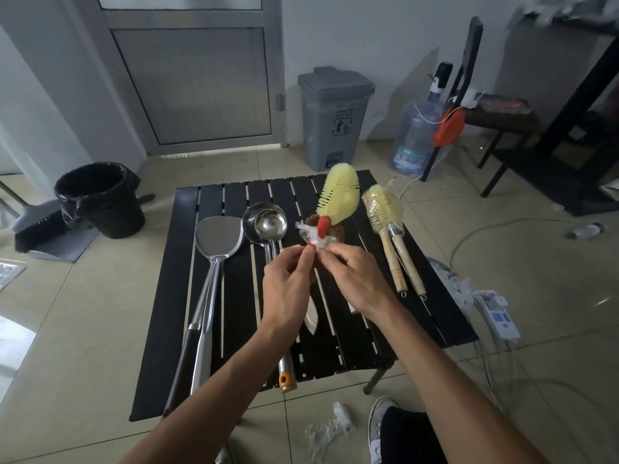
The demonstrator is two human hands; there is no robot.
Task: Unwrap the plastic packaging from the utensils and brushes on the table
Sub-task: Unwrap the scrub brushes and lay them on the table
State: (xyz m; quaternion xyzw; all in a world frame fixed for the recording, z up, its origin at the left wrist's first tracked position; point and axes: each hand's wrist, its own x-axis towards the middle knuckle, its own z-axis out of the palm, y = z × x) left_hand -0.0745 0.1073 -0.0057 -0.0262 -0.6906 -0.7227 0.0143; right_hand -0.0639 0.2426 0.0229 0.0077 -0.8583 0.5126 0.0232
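The yellow-bristled bottle brush with a red plastic handle (339,193) is held in the air above the middle of the black slatted surface (174,296), bristle head pointing away from the person and the handle end towards them. The clear crumpled plastic film (308,234) is bunched round the lower part of that handle. The left hand (288,283) pinches the handle tip between thumb and forefinger, film apparently caught in the pinch. The fingers (330,248) of the right hand (358,279) are closed on a fold of the film just beside it. The brush looks light, with a stiff handle and springy bristles that give nothing firm to hold, so the handle is probably the better place to grip it. The film is thin, soft and clingy, likely to stretch or tear rather than slide off. It is best taken at a loose edge and pulled along the handle. The pair of wooden-handled yellow brushes (385,209) at the right of the surface lies bound in wrap, while the steel spatula (219,239) and steel ladles (268,223) at the left look bare. A scrap of discarded clear wrap (330,430) lies on the floor.
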